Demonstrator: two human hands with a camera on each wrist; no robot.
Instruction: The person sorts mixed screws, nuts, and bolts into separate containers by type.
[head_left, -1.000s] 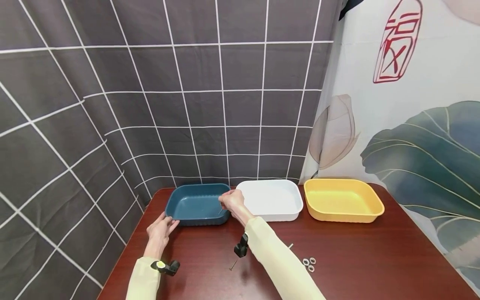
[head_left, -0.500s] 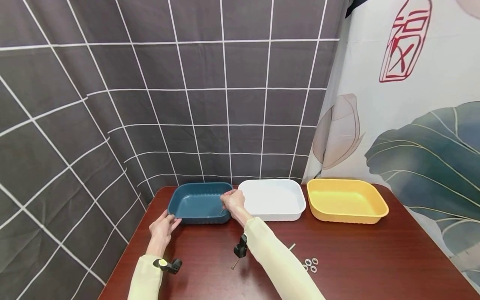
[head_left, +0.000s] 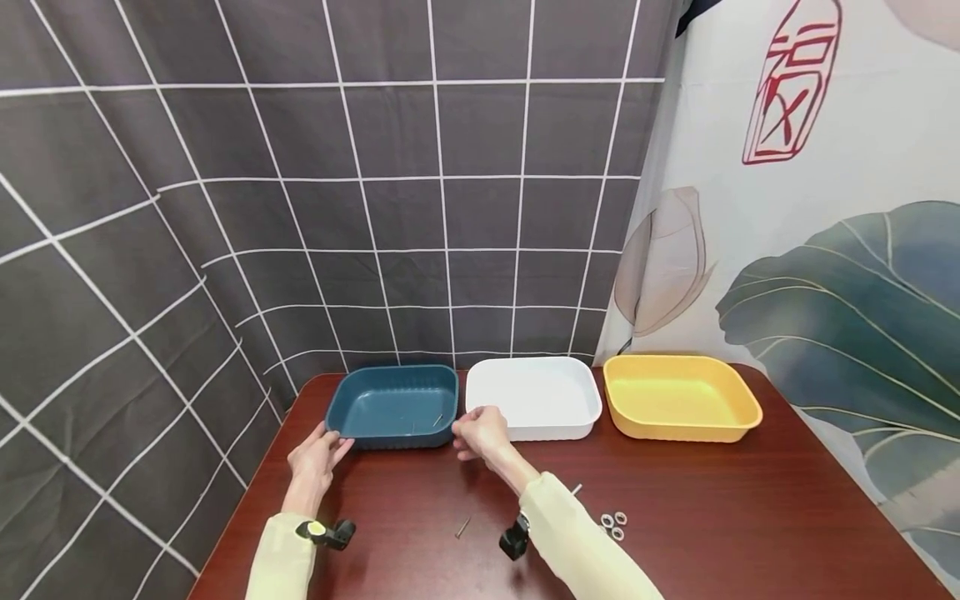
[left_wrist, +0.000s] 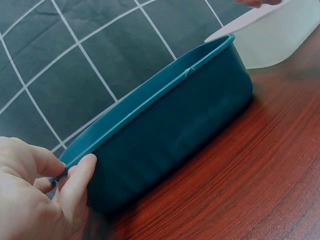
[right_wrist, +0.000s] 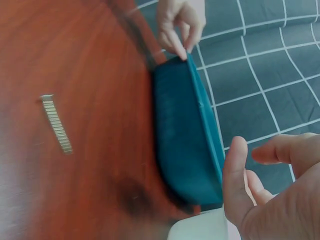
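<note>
My left hand pinches the rim of the blue tray at its near left corner, thumb outside the wall in the left wrist view. My right hand hovers by the tray's near right corner, in front of the white tray. Its thumb and forefinger stand apart in the right wrist view, nothing between them. A thin screw lies inside the blue tray at the right; other faint specks there are too small to tell. On the table lies a screw with a ribbed shank, nearer the person.
A yellow tray stands right of the white one. Several metal rings, perhaps nuts, lie on the dark red table. Beside the right sleeve shows the tip of a thin metal piece. A grey checked cloth hangs behind.
My right hand has drawn back from above the blue tray toward the person and slightly right, leaving a thin screw in view inside. The left hand keeps its hold on the rim.
</note>
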